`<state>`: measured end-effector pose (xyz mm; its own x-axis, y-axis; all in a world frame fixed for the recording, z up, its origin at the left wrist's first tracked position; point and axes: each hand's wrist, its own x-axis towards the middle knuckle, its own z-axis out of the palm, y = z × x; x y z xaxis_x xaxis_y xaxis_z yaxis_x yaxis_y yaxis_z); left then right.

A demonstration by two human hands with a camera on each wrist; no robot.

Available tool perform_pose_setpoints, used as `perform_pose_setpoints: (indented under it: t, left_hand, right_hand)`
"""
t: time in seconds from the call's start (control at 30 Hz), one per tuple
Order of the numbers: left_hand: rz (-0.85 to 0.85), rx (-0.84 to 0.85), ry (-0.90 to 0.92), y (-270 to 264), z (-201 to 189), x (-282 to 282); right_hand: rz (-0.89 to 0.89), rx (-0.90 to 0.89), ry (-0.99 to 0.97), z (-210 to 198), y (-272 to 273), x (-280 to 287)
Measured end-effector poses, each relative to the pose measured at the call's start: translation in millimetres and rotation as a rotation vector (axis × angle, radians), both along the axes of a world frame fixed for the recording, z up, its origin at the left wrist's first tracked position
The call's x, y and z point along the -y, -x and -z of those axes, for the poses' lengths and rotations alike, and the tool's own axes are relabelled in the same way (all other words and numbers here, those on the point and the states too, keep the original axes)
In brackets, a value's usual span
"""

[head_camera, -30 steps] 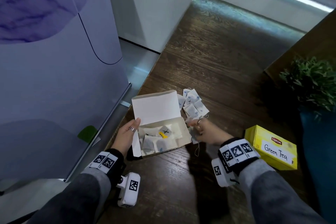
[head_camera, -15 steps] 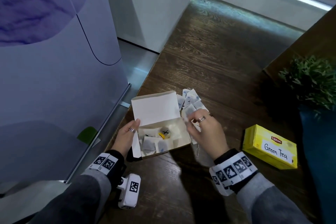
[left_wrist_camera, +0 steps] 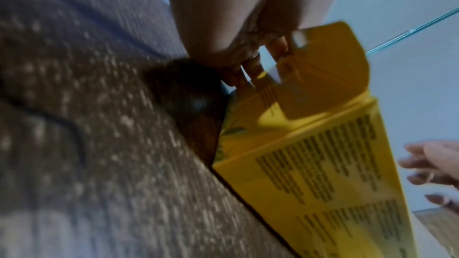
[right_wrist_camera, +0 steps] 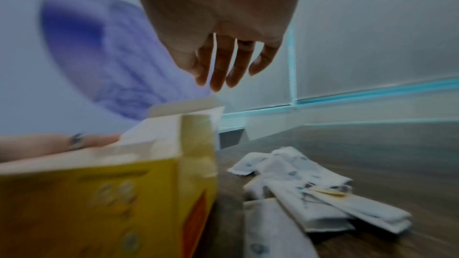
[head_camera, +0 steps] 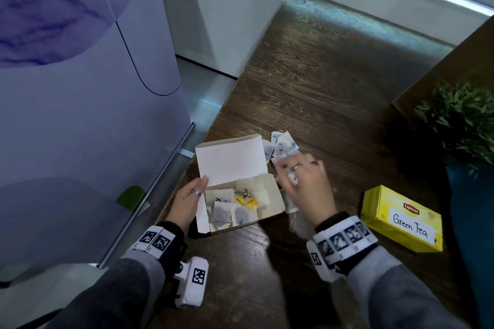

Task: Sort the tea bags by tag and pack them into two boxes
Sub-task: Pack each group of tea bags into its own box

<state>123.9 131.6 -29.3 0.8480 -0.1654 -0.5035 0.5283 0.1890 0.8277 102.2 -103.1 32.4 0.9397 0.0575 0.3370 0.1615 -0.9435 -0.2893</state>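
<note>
An open tea box (head_camera: 278, 195) stands near the table's left edge with its lid (head_camera: 230, 160) up. Inside lie several tea bags (head_camera: 222, 211) and a yellow tag (head_camera: 247, 201). My left hand (head_camera: 189, 197) grips the box's left side flap (left_wrist_camera: 293, 89), fingers (left_wrist_camera: 248, 70) curled round it. My right hand (head_camera: 302, 181) hovers, blurred, just right of the box over a loose pile of tea bags (head_camera: 283, 145). In the right wrist view its fingers (right_wrist_camera: 223, 62) hang straight and hold nothing above the pile (right_wrist_camera: 298, 180).
A shut yellow box labelled Green Tea (head_camera: 401, 219) lies at the right. Behind it a green plant (head_camera: 459, 120) stands in a dark blue pot. The dark wooden table (head_camera: 320, 83) runs away from me, its left edge (head_camera: 213, 125) close to the open box.
My right hand has risen from beside the box's right wall and spread its fingers over the loose pile. The left hand and the open box have stayed put.
</note>
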Motion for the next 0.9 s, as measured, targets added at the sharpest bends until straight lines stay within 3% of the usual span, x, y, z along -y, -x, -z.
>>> perform_pose_setpoints:
  t: [0.07, 0.13, 0.23, 0.47, 0.6, 0.77, 0.9]
  left_hand:
    - [-0.002, 0.003, 0.001, 0, 0, 0]
    - [0.0, 0.006, 0.001, 0, 0, 1]
    - [-0.007, 0.01, 0.0, -1, 0, 2]
    - [-0.011, 0.005, -0.005, -1, 2, 1]
    - [-0.012, 0.011, -0.008, -1, 1, 3]
    - [-0.005, 0.015, -0.024, -1, 1, 2]
    - [-0.006, 0.008, -0.026, 0, 0, 1]
  right_hand:
    - [0.209, -0.19, -0.126, 5, -13, 30]
    - [0.377, -0.51, -0.207, 18, -22, 57]
    - [0.413, -0.763, -0.249, 46, -21, 79]
    - [0.454, -0.682, -0.502, 59, -5, 85]
    - [0.353, -0.632, -0.707, 56, -5, 81]
    - [0.319, -0.767, -0.528, 59, -10, 63]
    - [0.431, -0.691, -0.572, 64, -11, 51]
